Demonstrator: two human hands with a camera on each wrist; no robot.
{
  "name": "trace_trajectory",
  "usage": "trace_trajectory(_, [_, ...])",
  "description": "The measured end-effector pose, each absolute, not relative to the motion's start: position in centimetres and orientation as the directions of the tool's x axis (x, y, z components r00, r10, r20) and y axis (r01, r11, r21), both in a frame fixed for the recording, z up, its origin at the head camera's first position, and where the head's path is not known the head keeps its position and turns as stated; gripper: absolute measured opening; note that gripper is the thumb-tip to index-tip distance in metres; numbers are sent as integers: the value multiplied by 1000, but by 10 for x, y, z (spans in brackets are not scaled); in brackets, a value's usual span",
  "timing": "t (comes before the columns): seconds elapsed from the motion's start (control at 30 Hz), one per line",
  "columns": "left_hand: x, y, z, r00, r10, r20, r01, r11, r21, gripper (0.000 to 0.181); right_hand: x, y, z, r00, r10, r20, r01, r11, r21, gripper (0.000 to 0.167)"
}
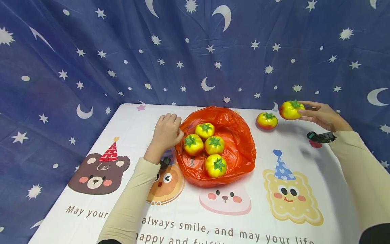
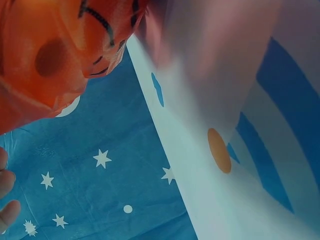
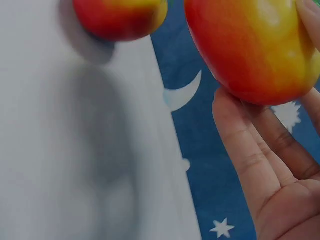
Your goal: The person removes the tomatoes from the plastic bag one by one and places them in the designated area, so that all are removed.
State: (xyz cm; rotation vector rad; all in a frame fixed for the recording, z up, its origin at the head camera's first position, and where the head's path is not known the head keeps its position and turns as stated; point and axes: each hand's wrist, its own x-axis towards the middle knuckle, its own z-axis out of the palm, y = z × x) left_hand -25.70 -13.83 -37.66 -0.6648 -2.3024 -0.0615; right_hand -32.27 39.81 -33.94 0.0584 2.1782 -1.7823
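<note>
A red plastic bag lies spread on the table with its mouth up. Several yellow-and-red tomatoes with green leafy tops sit inside it. My left hand, fingers curled, grips the bag's rim at its left side; in the left wrist view only fingertips show beside the orange-looking bag. At the far right my right hand holds one tomato above the table between thumb and fingers. The right wrist view shows this tomato close up. Another tomato stands on the table just left of it.
The white tablecloth carries printed cartoon figures and lettering. Behind the table hangs a blue curtain with white stars and moons, close to the back edge. A black strap device sits on the right wrist, another on the left.
</note>
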Motion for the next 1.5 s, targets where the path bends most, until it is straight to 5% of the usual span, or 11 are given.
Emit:
trace_trajectory(0.27, [-256,-139,-376,-609,437,662,476,869,-135,9,-329,404,-355,-943,-152,-297,288,81,-954,28])
trace_trajectory(0.8, [-256,-139,-376,-591,439,677,481,865,-141,8,-331,406,-378,-936,-97,-340,313,218,-924,25])
trace_trajectory(1.03, [-257,-139,-377,-590,442,676,481,865,-146,8,-331,406,-388,-927,-69,-368,329,317,-889,77])
trace_trajectory(1.5, [-257,-139,-377,-612,441,657,474,869,-142,9,-331,406,-400,-908,-78,-411,349,403,-846,95])
